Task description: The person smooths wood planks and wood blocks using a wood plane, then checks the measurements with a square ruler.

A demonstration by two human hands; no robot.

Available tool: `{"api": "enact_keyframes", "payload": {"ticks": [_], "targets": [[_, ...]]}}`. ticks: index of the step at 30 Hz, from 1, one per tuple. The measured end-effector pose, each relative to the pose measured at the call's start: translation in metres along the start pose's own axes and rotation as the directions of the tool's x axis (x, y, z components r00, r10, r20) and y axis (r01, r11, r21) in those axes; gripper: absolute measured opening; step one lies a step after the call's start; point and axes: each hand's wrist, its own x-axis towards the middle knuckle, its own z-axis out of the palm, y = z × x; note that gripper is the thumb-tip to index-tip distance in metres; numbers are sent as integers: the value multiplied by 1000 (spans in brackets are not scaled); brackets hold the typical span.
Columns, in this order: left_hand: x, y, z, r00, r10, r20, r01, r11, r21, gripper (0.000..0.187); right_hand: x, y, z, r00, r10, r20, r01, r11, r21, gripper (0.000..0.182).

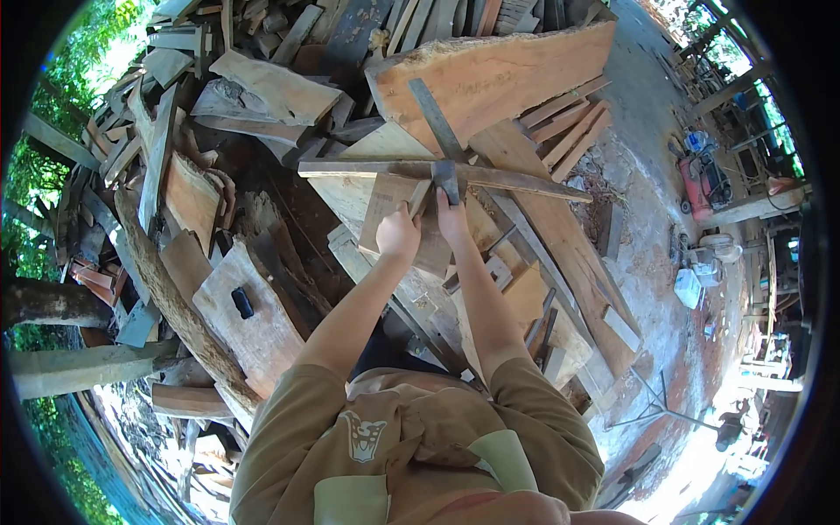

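My left hand [399, 233] is closed around the lower end of a short narrow wood piece [421, 196], above a flat brown board [381, 206]. Beside it, my right hand [452, 220] grips a dark rectangular block [446, 178], which stands up from the fingers and overlaps a long wooden strip [516, 179]. That strip runs crosswise just beyond both hands. A grey flat bar [435, 118] slants away on the far side of the strip. Part of the brown board is hidden under my hands and forearms.
A large live-edge slab [499, 74] lies at the far side, and a long plank [560, 254] runs along the right. Piled scrap wood [262, 92] fills the left. A black object [242, 303] rests on a pale board [254, 328]. A red machine [697, 188] stands farther right.
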Motion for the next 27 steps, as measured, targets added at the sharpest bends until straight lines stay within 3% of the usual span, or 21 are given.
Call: {"api": "enact_keyframes", "payload": {"ticks": [2,3,5,8,9,10,12,16,21,23,27], "targets": [[-2,3,-4,1000,-20,20,19,999,41,34,-5,-15,-1,999,-31,-14,31,999,10,50],[-1,4,-4,1000,-18,15,17,999,44,34,-10,-21,0,991,-116,-61,117,993,11,48],[-5,4,0,999,-4,-35,5,1000,21,21,-24,-38,2,963,-251,-104,257,965,57,45],[0,-4,4,998,10,-63,-13,999,-43,19,-48,-80,0,980,-198,5,197,978,73,44],[1,-6,4,998,-1,-70,-4,997,-77,19,-31,-53,17,925,-369,-85,371,929,9,42],[5,-5,1,997,2,-73,-7,997,-76,19,-29,-56,18,924,-372,-88,374,927,10,42],[8,-6,-3,997,-23,-68,18,997,-69,21,-32,-55,22,946,-320,-61,325,920,219,40],[6,-5,-4,998,-20,-52,18,998,-54,24,-31,-58,12,946,-293,-136,319,910,264,40],[20,1,-13,994,-99,-35,98,995,-19,34,-10,-56,8,923,-355,-145,380,900,213,39],[18,4,-11,997,-78,-21,78,997,3,34,-4,-45,8,953,-266,-142,276,959,59,41],[20,8,-9,999,-21,-24,22,999,47,34,-6,-53,0,963,-212,-165,216,976,10,42]]}}
